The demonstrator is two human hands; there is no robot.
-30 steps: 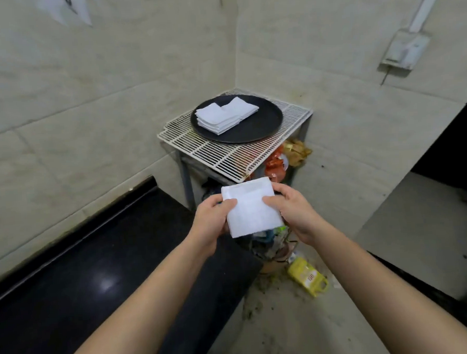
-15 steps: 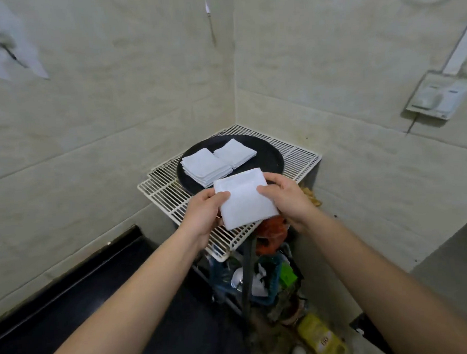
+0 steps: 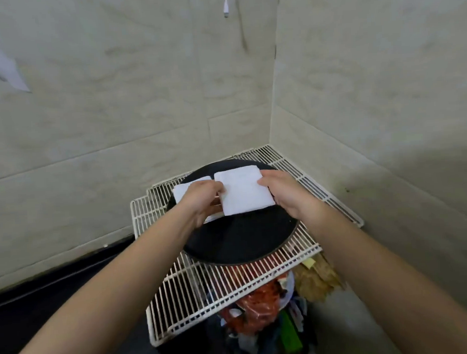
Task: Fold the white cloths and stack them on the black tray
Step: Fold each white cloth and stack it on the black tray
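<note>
A folded white cloth (image 3: 242,194) is held between both hands over the far half of the round black tray (image 3: 241,241). My left hand (image 3: 203,198) pinches its left edge and my right hand (image 3: 284,194) grips its right edge. Behind my left hand a stack of folded white cloths (image 3: 181,191) lies on the tray's left side, mostly hidden. Whether the held cloth touches a stack beneath it cannot be told.
The tray rests on a white wire rack (image 3: 233,290) pushed into a tiled wall corner. Under the rack sit red bags and assorted clutter (image 3: 261,308). A black counter (image 3: 30,301) runs along the left wall. A white cable (image 3: 226,4) hangs above.
Both hands carried the folded cloth forward from in front of the rack to above the tray. The view moved closer and now looks down on the tray.
</note>
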